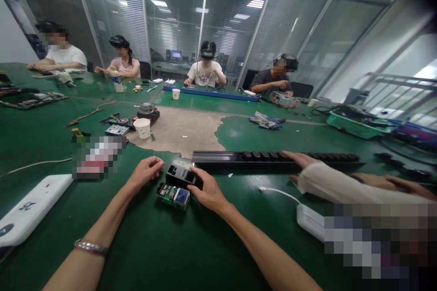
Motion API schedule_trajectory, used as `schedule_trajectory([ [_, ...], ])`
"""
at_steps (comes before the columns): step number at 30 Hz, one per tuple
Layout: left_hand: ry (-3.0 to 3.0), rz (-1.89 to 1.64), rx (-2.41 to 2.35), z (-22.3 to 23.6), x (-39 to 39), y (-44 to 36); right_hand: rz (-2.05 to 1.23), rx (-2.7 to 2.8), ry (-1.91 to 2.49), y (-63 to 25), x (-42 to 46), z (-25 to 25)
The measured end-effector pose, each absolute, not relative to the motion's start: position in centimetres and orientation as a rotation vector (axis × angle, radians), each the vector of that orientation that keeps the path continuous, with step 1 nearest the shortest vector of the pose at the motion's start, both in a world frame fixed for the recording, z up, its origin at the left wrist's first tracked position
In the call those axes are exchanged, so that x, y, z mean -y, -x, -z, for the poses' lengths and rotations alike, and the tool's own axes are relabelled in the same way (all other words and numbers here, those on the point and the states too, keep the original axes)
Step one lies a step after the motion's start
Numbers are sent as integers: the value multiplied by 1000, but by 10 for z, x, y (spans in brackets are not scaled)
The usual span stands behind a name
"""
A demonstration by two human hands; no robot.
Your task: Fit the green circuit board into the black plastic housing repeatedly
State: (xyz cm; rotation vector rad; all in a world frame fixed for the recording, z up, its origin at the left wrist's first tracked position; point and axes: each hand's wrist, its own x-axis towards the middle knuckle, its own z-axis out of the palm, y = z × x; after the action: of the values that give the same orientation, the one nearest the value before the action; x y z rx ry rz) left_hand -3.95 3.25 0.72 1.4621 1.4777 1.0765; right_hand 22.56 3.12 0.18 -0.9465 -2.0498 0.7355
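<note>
A small black plastic casing (180, 175) with rectangular cutouts lies on the green table in front of me. My right hand (209, 191) grips its right end between thumb and fingers. Just below the casing, close to my right thumb, a green circuit board (173, 196) with a small bluish screen lies face up. My left hand (148, 173) is to the left of the casing and apart from it, its fingers curled together; whether anything tiny is between them is hidden.
A long black bar (218, 158) stretches beyond my hands, with a co-worker's hand (300, 161) on it at right. White power banks lie left (37, 209) and right (309, 220). A paper cup (142, 128) stands ahead near loose electronics. Several co-workers sit across the table.
</note>
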Motion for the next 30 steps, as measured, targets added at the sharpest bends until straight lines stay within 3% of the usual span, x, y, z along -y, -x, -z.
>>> schedule_trajectory([
  [8,-1476,-1080,-1438,-9,-31,40,-952,1881,858,-225,-16,-35],
  [30,-1446,-1119,-1409,-7,-33,40,-594,2427,824,-217,12,-41],
])
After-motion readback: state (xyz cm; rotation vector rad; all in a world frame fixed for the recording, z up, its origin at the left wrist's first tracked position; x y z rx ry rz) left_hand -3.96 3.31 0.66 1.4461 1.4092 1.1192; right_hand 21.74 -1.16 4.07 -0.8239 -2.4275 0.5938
